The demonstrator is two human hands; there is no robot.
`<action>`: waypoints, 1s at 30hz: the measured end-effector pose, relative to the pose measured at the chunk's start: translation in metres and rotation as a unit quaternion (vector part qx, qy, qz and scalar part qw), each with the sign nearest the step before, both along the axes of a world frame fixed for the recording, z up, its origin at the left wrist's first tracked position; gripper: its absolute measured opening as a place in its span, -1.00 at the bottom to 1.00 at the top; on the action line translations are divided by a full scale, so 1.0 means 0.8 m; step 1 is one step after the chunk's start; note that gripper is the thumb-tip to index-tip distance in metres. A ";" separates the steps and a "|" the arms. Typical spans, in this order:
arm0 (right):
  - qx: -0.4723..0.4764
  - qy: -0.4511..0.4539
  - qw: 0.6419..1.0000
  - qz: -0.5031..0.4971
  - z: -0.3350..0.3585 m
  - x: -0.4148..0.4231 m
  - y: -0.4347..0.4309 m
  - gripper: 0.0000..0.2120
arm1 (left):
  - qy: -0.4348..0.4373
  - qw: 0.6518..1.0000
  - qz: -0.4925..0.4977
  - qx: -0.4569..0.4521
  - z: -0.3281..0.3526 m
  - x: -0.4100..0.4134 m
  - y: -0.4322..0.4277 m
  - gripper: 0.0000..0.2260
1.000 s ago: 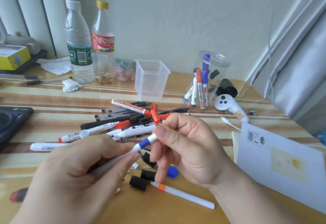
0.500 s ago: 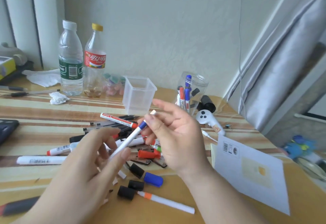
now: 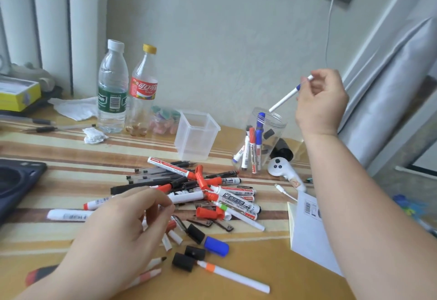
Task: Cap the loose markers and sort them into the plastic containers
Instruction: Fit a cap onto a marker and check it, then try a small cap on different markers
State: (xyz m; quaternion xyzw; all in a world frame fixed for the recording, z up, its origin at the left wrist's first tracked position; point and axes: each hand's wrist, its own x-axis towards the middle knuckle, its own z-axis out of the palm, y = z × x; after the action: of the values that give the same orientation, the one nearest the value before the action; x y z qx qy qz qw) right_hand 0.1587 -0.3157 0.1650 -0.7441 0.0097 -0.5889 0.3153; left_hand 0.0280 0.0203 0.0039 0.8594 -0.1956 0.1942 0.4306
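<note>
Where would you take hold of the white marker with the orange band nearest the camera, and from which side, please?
I would pinch the orange-banded marker on its bare white barrel, from above, fingers across it. It lies flat on the table, apart from the pile, with that end free; a loose black cap crowds its capped end.

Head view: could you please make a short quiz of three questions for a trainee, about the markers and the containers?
1. Which hand holds the blue-banded marker?
2. True or false: the lower end of this marker is at the mouth of the round jar.
3. Inside the square container we see: A) markers, B) caps, C) nothing.
Key: 1. the right hand; 2. true; 3. C.
</note>
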 end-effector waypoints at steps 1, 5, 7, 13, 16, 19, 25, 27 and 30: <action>-0.014 0.030 0.999 -0.019 -0.004 0.003 -0.002 -0.90 | 0.005 1.000 -0.002 0.004 0.000 0.000 0.000 -0.77; -0.074 0.243 0.964 -0.081 -0.028 0.007 -0.005 -0.85 | 0.018 1.000 -0.002 -0.009 0.007 -0.004 0.001 -0.87; -0.097 0.293 0.942 -0.131 -0.036 -0.001 -0.001 -0.71 | 0.032 0.999 0.013 -0.028 0.009 -0.002 0.004 -0.88; -0.132 0.308 0.941 0.048 -0.073 -0.098 0.088 -0.82 | 0.075 0.996 0.050 -0.019 0.009 0.004 0.018 -0.89; -0.197 0.542 0.799 0.170 -0.105 -0.141 0.117 -0.94 | 0.083 0.994 0.061 -0.022 0.013 0.001 0.017 -0.90; -0.195 0.564 0.790 0.141 -0.128 -0.151 0.104 -0.98 | 0.078 0.994 0.074 -0.029 0.015 -0.001 0.017 -0.89; -0.190 0.575 0.788 0.110 -0.150 -0.147 0.077 -0.90 | 0.063 0.993 0.091 -0.041 0.012 -0.004 0.011 -0.89; -0.204 0.589 0.774 0.107 -0.154 -0.146 0.075 -0.88 | 0.055 0.993 0.091 -0.048 0.012 -0.005 0.008 -0.89; -0.221 0.595 0.766 0.097 -0.158 -0.144 0.076 -0.87 | 0.045 0.993 0.092 -0.054 0.010 -0.005 0.007 -0.89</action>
State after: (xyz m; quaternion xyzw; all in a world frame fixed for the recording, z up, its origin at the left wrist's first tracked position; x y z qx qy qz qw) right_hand 0.0433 -0.2546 0.0388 -0.9915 -0.0076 0.0201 0.1285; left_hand 0.0240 0.0257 0.0122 0.8571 -0.0850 0.2041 0.4653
